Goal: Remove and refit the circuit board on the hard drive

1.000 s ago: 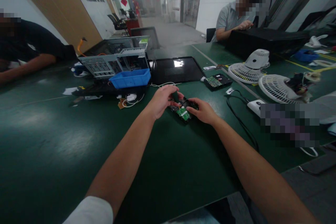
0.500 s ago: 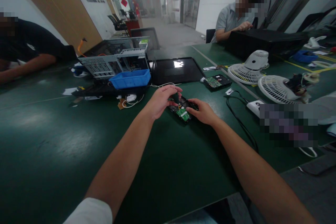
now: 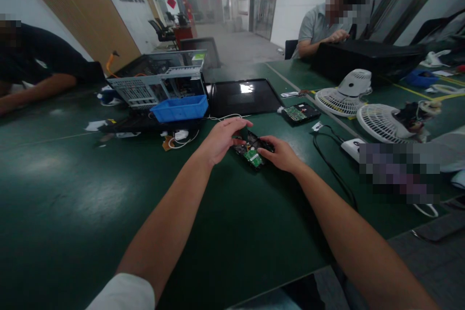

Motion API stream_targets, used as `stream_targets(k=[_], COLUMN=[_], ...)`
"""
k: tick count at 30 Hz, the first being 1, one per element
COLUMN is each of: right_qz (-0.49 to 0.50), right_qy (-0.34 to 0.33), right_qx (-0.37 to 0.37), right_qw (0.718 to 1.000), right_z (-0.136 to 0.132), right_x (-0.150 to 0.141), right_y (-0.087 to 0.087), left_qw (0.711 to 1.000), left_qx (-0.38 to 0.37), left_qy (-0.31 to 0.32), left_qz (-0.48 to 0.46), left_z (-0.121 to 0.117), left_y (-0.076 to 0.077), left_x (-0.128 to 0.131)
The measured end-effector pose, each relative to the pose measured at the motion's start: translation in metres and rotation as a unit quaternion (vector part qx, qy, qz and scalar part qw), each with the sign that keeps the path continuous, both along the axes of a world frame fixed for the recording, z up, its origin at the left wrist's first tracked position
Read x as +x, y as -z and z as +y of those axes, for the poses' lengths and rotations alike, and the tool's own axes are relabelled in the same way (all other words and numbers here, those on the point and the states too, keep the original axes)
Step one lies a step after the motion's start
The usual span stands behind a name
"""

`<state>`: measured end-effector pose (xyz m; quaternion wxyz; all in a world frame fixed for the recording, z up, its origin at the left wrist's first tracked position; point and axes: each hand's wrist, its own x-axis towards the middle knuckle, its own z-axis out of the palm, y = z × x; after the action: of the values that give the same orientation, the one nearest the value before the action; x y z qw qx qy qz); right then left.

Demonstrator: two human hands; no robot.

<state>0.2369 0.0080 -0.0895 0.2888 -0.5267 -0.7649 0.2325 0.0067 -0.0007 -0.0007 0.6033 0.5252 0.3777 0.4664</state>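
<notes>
Near frame centre, we logged an opened black device (image 3: 255, 145) on the worktop (image 3: 225, 232), green circuit board (image 3: 253, 158) exposed. Left hand (image 3: 225, 138): grip partly closed, fingers curled round a dark handle (image 3: 244, 132). Right hand (image 3: 282, 155): grip narrow, clasping the device's right edge, thumb beside the board. Blue bin (image 3: 180, 109), left of centre.

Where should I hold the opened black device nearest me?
Likely the right outer edge of the black device, coming from the right. Its open face leaves the green board exposed, so that edge seems safer; what looks like a dark handle is over its far left.
</notes>
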Motion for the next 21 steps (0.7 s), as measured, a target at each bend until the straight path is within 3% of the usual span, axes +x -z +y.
stream_targets(k=[13, 21], right_qz=[-0.008, -0.009], right_qy=[-0.005, 0.001], right_qx=[-0.002, -0.002], right_qw=[1.0, 1.0], right_z=[-0.0021, -0.0006], right_x=[-0.0007, -0.0006], right_y=[-0.0048, -0.0024], left_qw=[0.998, 1.0], left_qx=[-0.041, -0.008], left_qy=[0.008, -0.009], left_qz=[-0.037, -0.003], left_z=[-0.004, -0.0011], left_y=[-0.0011, -0.0003], left_x=[0.0034, 0.0021])
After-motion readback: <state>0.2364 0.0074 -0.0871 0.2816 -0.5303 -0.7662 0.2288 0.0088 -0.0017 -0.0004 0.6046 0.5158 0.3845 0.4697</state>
